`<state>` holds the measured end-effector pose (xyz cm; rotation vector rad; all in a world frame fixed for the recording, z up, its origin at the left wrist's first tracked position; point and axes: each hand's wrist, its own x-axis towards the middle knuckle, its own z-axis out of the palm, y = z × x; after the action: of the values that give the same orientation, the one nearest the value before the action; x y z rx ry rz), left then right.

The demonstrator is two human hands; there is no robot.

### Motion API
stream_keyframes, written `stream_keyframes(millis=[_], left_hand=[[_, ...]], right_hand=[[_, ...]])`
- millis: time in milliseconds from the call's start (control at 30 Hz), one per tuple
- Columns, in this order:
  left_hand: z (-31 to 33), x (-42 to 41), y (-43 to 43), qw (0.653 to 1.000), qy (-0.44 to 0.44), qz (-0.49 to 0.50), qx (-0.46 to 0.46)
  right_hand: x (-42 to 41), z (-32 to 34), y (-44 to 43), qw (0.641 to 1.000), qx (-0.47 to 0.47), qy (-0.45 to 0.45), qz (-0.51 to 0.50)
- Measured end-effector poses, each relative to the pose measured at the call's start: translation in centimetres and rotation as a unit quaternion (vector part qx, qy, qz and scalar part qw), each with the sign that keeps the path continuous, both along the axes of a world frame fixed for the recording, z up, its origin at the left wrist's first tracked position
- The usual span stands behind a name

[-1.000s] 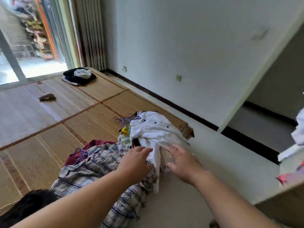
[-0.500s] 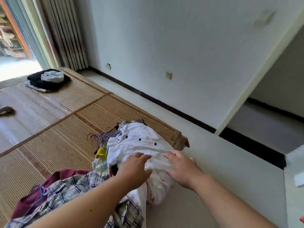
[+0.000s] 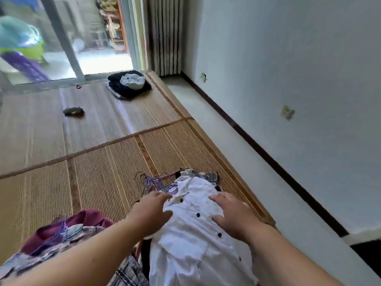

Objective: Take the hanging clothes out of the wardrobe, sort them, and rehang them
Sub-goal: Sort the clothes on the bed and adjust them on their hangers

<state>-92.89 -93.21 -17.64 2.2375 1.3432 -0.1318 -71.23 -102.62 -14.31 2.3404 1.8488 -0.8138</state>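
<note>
left hand (image 3: 152, 211): lower centre of frame, palm down, fingers nearly straight and together, thumb out to the side; lies on the left edge of the white shirt (image 3: 191, 234) near the collar, no clear grip on the cloth
right hand (image 3: 233, 215): lower centre-right, palm down, fingers spread and extended, pressing flat on the right side of the shirt chest; holds nothing
white shirt: lies front up on top of the clothes heap, lower centre, collar toward the top of the frame, dark buttons down the front, between and under both hands
hangers (image 3: 152, 181): tangle of thin purple wire hooks just above the left fingers, sticking out at the collar end onto the straw mat (image 3: 99, 162)
plaid garment (image 3: 125, 273): bottom left, partly under the left forearm, touching the shirt's left side
maroon garment (image 3: 82, 220): left of the left wrist, under the plaid
folded dark clothes (image 3: 123, 87): upper centre on the mat, well apart from the heap, a white piece on top
small dark object (image 3: 73, 111): upper left on the mat, too blurred to identify
wall (image 3: 288, 58): right side, white, dark baseboard below
</note>
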Motion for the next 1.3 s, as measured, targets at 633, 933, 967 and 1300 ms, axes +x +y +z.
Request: stream_keyframes(millis=[633, 933, 967, 1300], left_hand=[[-15.4, 5.4, 5.9, 0.962, 0.079, 0.236, -0.116], [-27.2, 3.5, 9.4, 0.95, 0.088, 0.267, -0.135], [-28.1, 3.4, 9.8, 0.948, 0.089, 0.27, -0.142], [-30.2, 3.5, 10.0, 0.932, 0.071, 0.332, -0.129]], right_hand=[[10.1, -17.4, 19.9, 0.96, -0.119, -0.015, 0.255], [7.9, -29.1, 24.3, 0.969, -0.053, 0.003, 0.24], [7.5, -30.0, 24.7, 0.972, -0.049, 0.003, 0.232], [7.2, -30.1, 27.4, 0.953, -0.09, -0.027, 0.288]])
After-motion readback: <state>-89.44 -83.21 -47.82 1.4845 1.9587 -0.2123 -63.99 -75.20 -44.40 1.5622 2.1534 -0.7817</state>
